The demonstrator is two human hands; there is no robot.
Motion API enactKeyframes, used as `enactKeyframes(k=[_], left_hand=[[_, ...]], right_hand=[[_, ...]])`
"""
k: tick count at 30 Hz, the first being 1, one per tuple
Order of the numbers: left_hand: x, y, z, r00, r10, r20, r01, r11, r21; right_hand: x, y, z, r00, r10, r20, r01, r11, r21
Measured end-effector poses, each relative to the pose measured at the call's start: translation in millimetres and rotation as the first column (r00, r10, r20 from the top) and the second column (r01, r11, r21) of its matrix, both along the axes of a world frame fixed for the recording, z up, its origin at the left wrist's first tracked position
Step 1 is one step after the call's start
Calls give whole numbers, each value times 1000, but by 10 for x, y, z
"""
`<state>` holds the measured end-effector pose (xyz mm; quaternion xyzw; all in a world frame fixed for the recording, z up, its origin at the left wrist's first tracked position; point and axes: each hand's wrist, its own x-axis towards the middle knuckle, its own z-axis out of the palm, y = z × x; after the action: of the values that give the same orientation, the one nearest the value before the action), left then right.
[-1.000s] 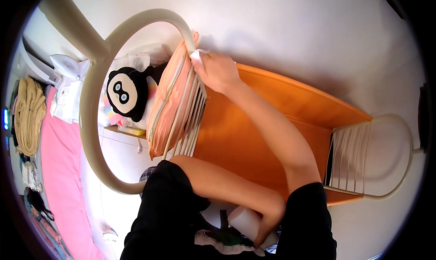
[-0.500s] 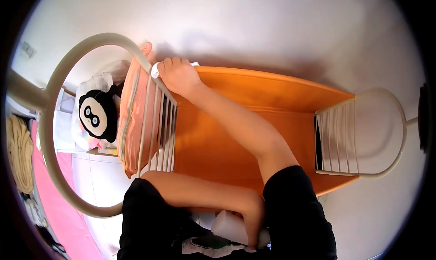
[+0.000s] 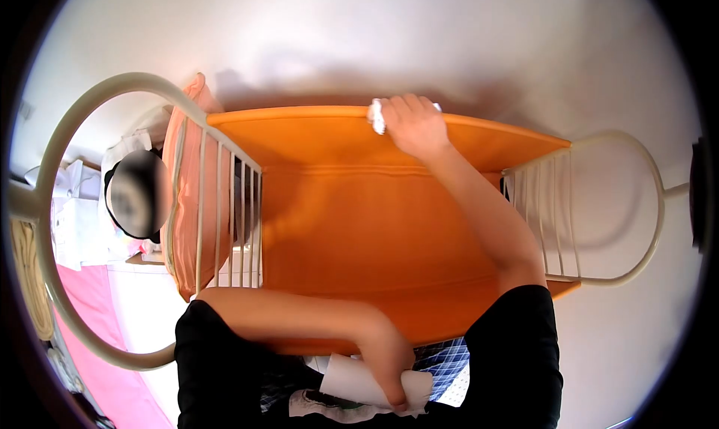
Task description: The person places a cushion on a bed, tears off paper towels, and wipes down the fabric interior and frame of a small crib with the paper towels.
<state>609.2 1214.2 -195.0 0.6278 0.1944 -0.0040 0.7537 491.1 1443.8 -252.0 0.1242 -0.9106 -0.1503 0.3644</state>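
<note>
An orange fabric panel [image 3: 344, 227] with raised edges spans the middle of the view between two cream barred end frames. On its upper edge rests my right hand [image 3: 416, 125], closed around a crumpled white tissue [image 3: 377, 117] that sticks out at both sides of the fingers. Low in the view, close to my body, my left hand [image 3: 389, 365] grips a white roll [image 3: 350, 380]; its fingers are bent over the roll's right part.
A cream tubular ring [image 3: 52, 242] stands at the left, a smaller ring [image 3: 657, 204] at the right. Beyond the left bars are a pink zipped cushion [image 3: 196, 212] and a blurred black-and-white plush [image 3: 135, 195]. A pink cloth [image 3: 93, 298] lies lower left.
My right hand has moved rightward with the tissue, from beside the left ring to the middle of the orange upper edge. The view has shifted, while my left hand still holds the roll.
</note>
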Motion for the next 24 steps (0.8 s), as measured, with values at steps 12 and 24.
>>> enactKeyframes(k=[12,24], left_hand=[[-108,125,115,989,-119,85,126,989,-80],[-199,255,505,991,-136,-19,137,990,35]], right_hand=[[1642,2050,-61,930,-364,54,368,924,-107],[2137,3109,-384,721,-693,-5,640,669,-377]])
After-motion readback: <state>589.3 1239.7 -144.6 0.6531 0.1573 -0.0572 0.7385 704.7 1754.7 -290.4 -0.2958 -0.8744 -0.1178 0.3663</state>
